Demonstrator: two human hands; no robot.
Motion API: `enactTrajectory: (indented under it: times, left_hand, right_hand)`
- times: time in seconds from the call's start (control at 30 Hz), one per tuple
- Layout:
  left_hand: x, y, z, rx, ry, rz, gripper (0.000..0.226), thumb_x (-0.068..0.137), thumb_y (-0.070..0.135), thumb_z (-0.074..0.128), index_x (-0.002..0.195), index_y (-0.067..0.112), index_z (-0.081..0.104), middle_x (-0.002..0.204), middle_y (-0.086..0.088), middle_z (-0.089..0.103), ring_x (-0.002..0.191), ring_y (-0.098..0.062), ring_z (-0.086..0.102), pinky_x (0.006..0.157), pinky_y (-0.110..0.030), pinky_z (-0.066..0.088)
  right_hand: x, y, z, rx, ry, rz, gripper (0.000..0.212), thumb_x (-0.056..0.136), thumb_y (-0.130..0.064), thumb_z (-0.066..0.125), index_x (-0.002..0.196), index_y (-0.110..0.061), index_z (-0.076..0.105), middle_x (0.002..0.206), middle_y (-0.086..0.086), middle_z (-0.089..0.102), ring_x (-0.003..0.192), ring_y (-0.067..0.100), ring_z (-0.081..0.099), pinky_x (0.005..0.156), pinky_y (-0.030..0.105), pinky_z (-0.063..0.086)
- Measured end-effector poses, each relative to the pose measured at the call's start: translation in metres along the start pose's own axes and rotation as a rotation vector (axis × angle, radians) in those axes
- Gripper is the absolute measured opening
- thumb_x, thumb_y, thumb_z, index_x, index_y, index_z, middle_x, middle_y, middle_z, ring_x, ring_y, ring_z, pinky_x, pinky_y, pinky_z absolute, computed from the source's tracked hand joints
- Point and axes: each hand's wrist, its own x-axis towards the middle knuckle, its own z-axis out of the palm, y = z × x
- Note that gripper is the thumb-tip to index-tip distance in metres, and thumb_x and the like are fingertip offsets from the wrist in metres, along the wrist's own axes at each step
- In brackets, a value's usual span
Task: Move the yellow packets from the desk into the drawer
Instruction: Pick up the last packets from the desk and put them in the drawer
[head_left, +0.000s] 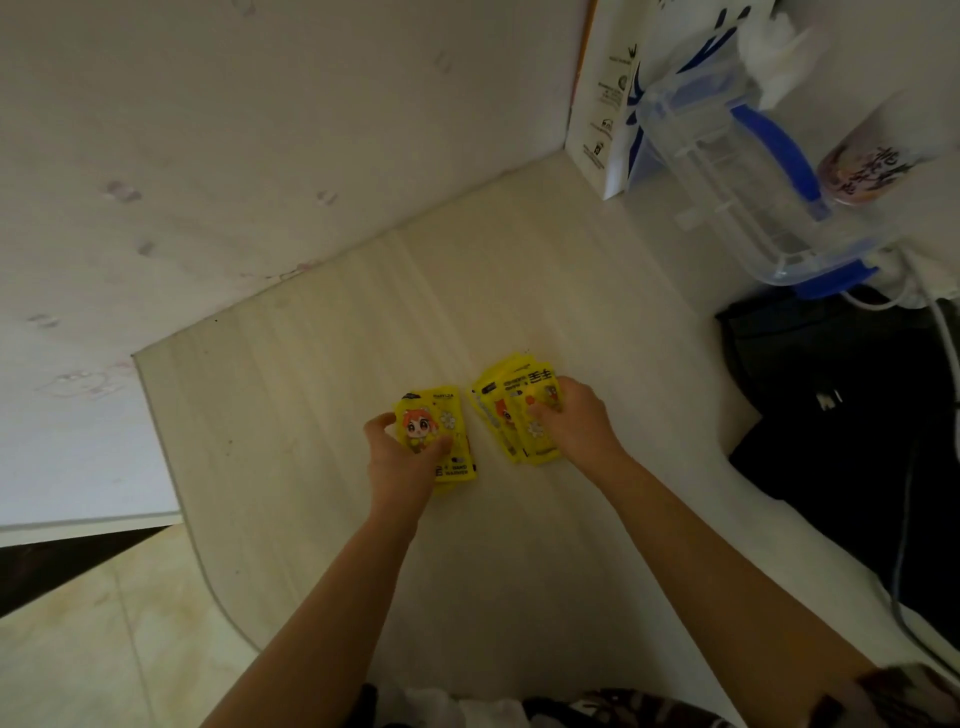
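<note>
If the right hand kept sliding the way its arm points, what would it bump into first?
The right hand already holds a fanned stack of yellow packets. Past them, up and left, only bare desk shows until the wall, probably the first thing met.

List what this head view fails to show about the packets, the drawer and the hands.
- Drawer: not in the head view at all.
- Right stack of packets: count unclear; they overlap and the right hand covers part.
- Left stack of packets: lower layers hidden by the top packet and the left hand.
- Packet print: too small and blurred.
</note>
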Motion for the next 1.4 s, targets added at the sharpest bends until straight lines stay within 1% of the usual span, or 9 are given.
enactTrajectory:
  times: [0.1,0.17,0.23,0.57,0.77,0.9,1.0,1.27,1.4]
  left_hand:
    - [0.001,-0.003,0.001,0.033,0.003,-0.009,0.041,0.071,0.019,0.080,0.101,0.021,0.052,0.097,-0.003,0.066,0.087,-0.022,0.066,0.081,-0.045,0.057]
    - [0.000,-0.006,-0.001,0.034,0.001,-0.014,0.031,0.071,0.020,0.080,0.091,0.023,0.056,0.094,-0.002,0.068,0.086,-0.023,0.068,0.081,-0.048,0.057]
    - [0.000,-0.009,-0.002,0.026,-0.001,-0.021,0.027,0.071,0.020,0.079,0.086,0.025,0.057,0.093,-0.001,0.069,0.085,-0.023,0.068,0.081,-0.049,0.057]
    - [-0.019,-0.017,-0.013,0.006,0.014,-0.007,0.027,0.073,0.018,0.078,0.095,0.015,0.064,0.091,-0.005,0.071,0.081,-0.022,0.069,0.077,-0.046,0.059]
    - [-0.042,-0.024,-0.021,-0.048,-0.051,-0.002,0.025,0.075,0.012,0.077,0.096,0.016,0.064,0.089,-0.003,0.071,0.074,-0.015,0.069,0.064,-0.031,0.056]
    - [-0.056,-0.031,-0.027,-0.027,-0.123,0.038,0.025,0.076,0.011,0.077,0.096,0.016,0.065,0.088,-0.003,0.071,0.077,-0.018,0.069,0.065,-0.031,0.056]
    - [-0.061,-0.039,-0.035,0.011,-0.179,0.073,0.022,0.076,0.012,0.077,0.090,0.022,0.064,0.087,-0.002,0.071,0.077,-0.018,0.070,0.068,-0.034,0.057]
    - [-0.058,-0.071,-0.086,0.149,-0.342,0.193,0.024,0.078,0.011,0.075,0.097,0.020,0.063,0.090,0.000,0.071,0.080,-0.018,0.069,0.071,-0.038,0.058]
    - [-0.060,-0.088,-0.124,0.245,-0.432,0.244,0.025,0.080,0.009,0.073,0.100,0.017,0.059,0.088,0.005,0.067,0.076,-0.011,0.065,0.061,-0.026,0.051]
  right_hand:
    - [0.006,-0.003,0.006,-0.107,0.022,-0.006,0.027,0.089,-0.027,0.060,0.103,-0.004,0.062,0.106,0.017,0.064,0.103,0.036,0.057,0.085,0.036,0.041]
    - [0.007,-0.003,0.008,-0.147,0.011,-0.002,0.029,0.091,-0.027,0.057,0.108,-0.003,0.058,0.110,0.017,0.063,0.107,0.038,0.054,0.090,0.039,0.039]
    - [0.005,-0.002,0.010,-0.123,-0.004,0.018,0.032,0.092,-0.028,0.056,0.112,-0.004,0.055,0.114,0.018,0.062,0.108,0.039,0.053,0.090,0.040,0.043]
    - [-0.034,0.017,0.002,0.138,0.017,0.081,0.028,0.093,-0.026,0.056,0.111,-0.004,0.054,0.109,0.012,0.062,0.096,0.026,0.059,0.077,0.031,0.045]
    - [-0.078,0.037,0.002,0.287,0.022,0.150,0.024,0.090,-0.021,0.059,0.111,-0.010,0.057,0.109,0.009,0.065,0.101,0.027,0.063,0.090,0.044,0.052]
    - [-0.109,0.044,0.007,0.371,0.040,0.159,0.023,0.088,-0.020,0.061,0.110,-0.015,0.059,0.107,0.006,0.067,0.099,0.025,0.065,0.090,0.049,0.053]
    - [-0.132,0.043,0.017,0.387,0.080,0.165,0.023,0.090,-0.019,0.059,0.112,-0.013,0.057,0.108,0.008,0.066,0.098,0.025,0.064,0.089,0.047,0.053]
    - [-0.197,0.034,0.078,0.472,0.268,0.244,0.024,0.089,-0.020,0.061,0.111,-0.012,0.059,0.107,0.008,0.067,0.097,0.027,0.065,0.087,0.047,0.053]
    - [-0.239,0.027,0.114,0.527,0.338,0.307,0.025,0.089,-0.019,0.060,0.113,-0.013,0.059,0.107,0.007,0.067,0.096,0.025,0.064,0.087,0.045,0.053]
